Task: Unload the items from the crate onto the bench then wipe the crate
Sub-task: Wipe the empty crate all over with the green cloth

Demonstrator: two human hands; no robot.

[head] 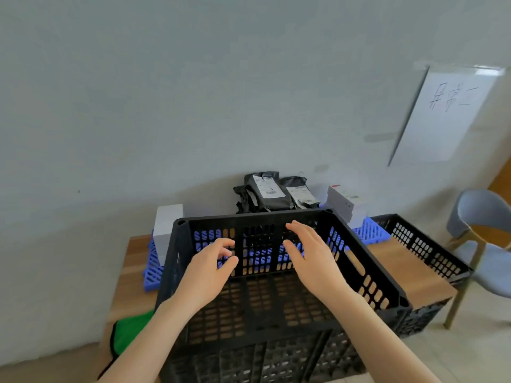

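Crate (257, 299) sat empty on the wooden bench (409, 272), close to its front edge. Our left hand (213, 269) hovered inside it, fingers loosely curled and holding nothing. Our right hand (309, 255) was spread and also empty. The risk we judged: shoving the crate backward could topple the black packages (269, 193) leaning just behind it.

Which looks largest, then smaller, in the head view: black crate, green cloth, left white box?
1. Black crate, by far.
2-3. Green cloth and left white box look alike; the cloth is nearer and partly hidden, so unranked.
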